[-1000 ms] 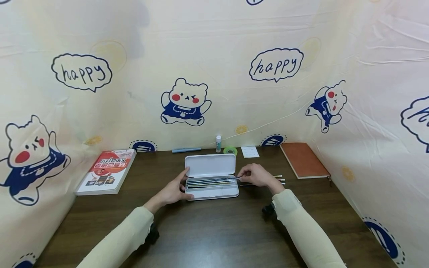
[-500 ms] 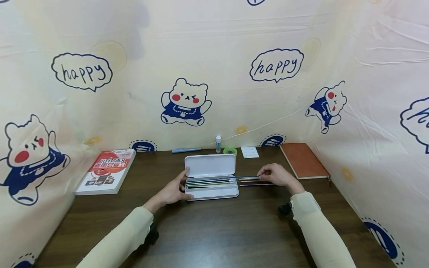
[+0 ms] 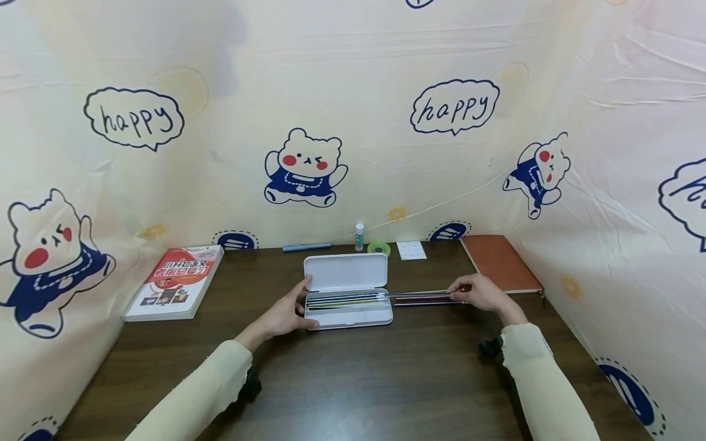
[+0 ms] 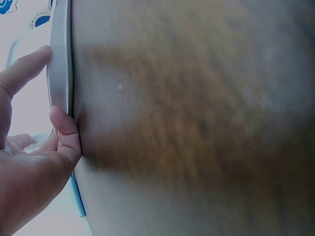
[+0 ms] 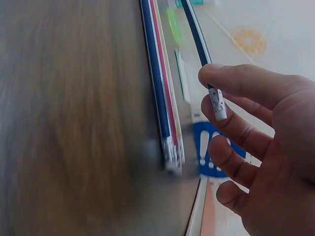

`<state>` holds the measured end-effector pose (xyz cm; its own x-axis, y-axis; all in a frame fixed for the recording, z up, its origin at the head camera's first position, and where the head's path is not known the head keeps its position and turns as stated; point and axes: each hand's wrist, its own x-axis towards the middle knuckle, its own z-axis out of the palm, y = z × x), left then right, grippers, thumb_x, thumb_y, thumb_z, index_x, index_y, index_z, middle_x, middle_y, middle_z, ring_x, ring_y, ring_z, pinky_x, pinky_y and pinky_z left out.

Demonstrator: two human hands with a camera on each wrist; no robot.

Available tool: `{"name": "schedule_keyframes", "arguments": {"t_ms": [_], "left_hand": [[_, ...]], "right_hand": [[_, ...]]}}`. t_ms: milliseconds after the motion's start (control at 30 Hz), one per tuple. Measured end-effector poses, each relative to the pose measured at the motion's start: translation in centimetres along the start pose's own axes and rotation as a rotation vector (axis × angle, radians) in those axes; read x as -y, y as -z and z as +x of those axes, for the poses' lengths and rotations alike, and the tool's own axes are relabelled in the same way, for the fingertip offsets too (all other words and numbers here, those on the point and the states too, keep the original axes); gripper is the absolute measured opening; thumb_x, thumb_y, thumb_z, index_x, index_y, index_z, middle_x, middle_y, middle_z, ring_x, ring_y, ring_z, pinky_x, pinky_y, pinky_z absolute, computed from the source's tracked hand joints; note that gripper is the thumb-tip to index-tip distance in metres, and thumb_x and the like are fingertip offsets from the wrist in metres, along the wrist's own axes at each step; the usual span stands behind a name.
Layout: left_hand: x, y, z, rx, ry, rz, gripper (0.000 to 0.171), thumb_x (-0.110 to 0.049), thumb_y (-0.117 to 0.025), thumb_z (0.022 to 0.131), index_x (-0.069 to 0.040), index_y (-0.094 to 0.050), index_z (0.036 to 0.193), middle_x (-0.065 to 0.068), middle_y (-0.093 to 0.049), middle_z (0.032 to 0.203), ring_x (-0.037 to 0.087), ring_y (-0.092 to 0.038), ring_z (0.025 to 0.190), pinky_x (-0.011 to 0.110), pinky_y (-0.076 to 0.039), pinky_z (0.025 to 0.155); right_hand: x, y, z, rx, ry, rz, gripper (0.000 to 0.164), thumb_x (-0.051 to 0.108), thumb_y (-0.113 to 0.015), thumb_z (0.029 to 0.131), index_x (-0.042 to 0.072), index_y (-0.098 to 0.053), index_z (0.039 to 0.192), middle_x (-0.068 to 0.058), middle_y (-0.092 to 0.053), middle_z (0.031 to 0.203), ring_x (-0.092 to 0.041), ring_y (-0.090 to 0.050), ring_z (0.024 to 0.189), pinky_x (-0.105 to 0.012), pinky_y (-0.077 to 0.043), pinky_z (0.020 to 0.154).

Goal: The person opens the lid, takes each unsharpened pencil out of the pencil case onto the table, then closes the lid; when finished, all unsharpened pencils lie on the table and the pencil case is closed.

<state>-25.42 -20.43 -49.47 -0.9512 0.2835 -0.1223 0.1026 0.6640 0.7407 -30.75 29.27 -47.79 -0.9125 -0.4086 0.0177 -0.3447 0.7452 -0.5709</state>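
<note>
A white pencil case (image 3: 339,317) lies with its lid (image 3: 345,272) raised, and several pencils (image 3: 342,301) rest in its rear compartment. My left hand (image 3: 282,314) grips the case's left end, thumb at the front corner and fingers behind. My right hand (image 3: 482,293) pinches a dark blue and white striped pencil (image 5: 198,42) near its eraser end, between thumb and fingertip. That pencil points left toward the case, its far tip overlapping the case's right edge in the head view. Just below it, several striped pencils (image 5: 160,88) lie together on the table.
A red and white book (image 3: 176,278) lies at left, a brown notebook (image 3: 501,263) at right. Along the back wall are a blue pen (image 3: 306,247), a glue stick (image 3: 360,237), green tape (image 3: 379,247) and a white paper slip (image 3: 411,250).
My right hand has moved right from the case's right edge, drawing the striped pencil out over the pencils on the table. The left hand and the case have stayed put.
</note>
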Motion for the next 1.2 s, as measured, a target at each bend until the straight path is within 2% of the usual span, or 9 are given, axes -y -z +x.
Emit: {"name": "schedule_keyframes", "arguments": {"t_ms": [67, 300, 467, 667, 1000, 1200], "left_hand": [[0.0, 0.0, 0.0, 0.000, -0.001, 0.002, 0.113, -0.028, -0.087, 0.078, -0.023, -0.010, 0.162, 0.016, -0.050, 0.144, 0.018, -0.052, 0.094, 0.032, -0.043, 0.082], [0.1, 0.0, 0.0, 0.000, 0.006, 0.004, 0.113, -0.030, -0.087, 0.078, -0.024, -0.010, 0.162, 0.015, -0.050, 0.144, 0.018, -0.052, 0.095, 0.033, -0.042, 0.083], [0.1, 0.0, 0.0, 0.007, 0.013, 0.010, 0.114, -0.031, -0.086, 0.078, -0.024, -0.010, 0.162, 0.016, -0.049, 0.145, 0.018, -0.052, 0.095, 0.033, -0.042, 0.084], [0.1, 0.0, 0.0, 0.012, 0.019, 0.011, 0.113, -0.031, -0.086, 0.079, -0.026, -0.010, 0.162, 0.015, -0.049, 0.145, 0.019, -0.051, 0.096, 0.033, -0.042, 0.084], [0.0, 0.0, 0.1, 0.010, 0.022, 0.018, 0.113, -0.032, -0.086, 0.078, -0.025, -0.010, 0.162, 0.013, -0.050, 0.145, 0.018, -0.052, 0.095, 0.034, -0.042, 0.085], [0.2, 0.1, 0.1, 0.015, 0.014, 0.020, 0.114, -0.033, -0.086, 0.078, -0.024, -0.009, 0.162, 0.015, -0.050, 0.145, 0.018, -0.052, 0.096, 0.033, -0.042, 0.085]], "right_hand": [[-0.5, 0.2, -0.4, -0.006, -0.028, 0.001, 0.006, 0.018, -0.073, 0.091, 0.015, -0.077, 0.095, 0.002, -0.073, 0.088, -0.013, -0.058, 0.078, -0.029, -0.048, 0.072], [-1.5, 0.6, -1.5, 0.003, -0.041, 0.002, 0.006, 0.017, -0.072, 0.091, 0.016, -0.077, 0.095, -0.001, -0.075, 0.094, -0.015, -0.061, 0.081, -0.034, -0.049, 0.077], [-2.0, 0.3, -2.0, 0.030, -0.055, 0.013, 0.006, 0.018, -0.072, 0.091, 0.016, -0.077, 0.094, -0.001, -0.075, 0.096, -0.013, -0.061, 0.082, -0.033, -0.048, 0.075], [-2.3, 0.0, -2.1, 0.046, -0.060, 0.017, 0.005, 0.018, -0.073, 0.091, 0.017, -0.078, 0.093, 0.000, -0.076, 0.094, -0.011, -0.062, 0.081, -0.031, -0.048, 0.075], [-2.3, 0.0, -1.8, 0.024, -0.036, -0.029, 0.004, 0.016, -0.075, 0.088, 0.015, -0.078, 0.090, 0.001, -0.076, 0.091, -0.014, -0.066, 0.085, -0.035, -0.050, 0.077], [-2.1, -0.1, -1.8, 0.017, -0.068, -0.017, 0.004, 0.015, -0.076, 0.087, 0.016, -0.078, 0.090, 0.000, -0.076, 0.093, -0.015, -0.066, 0.088, -0.037, -0.051, 0.079]]}}
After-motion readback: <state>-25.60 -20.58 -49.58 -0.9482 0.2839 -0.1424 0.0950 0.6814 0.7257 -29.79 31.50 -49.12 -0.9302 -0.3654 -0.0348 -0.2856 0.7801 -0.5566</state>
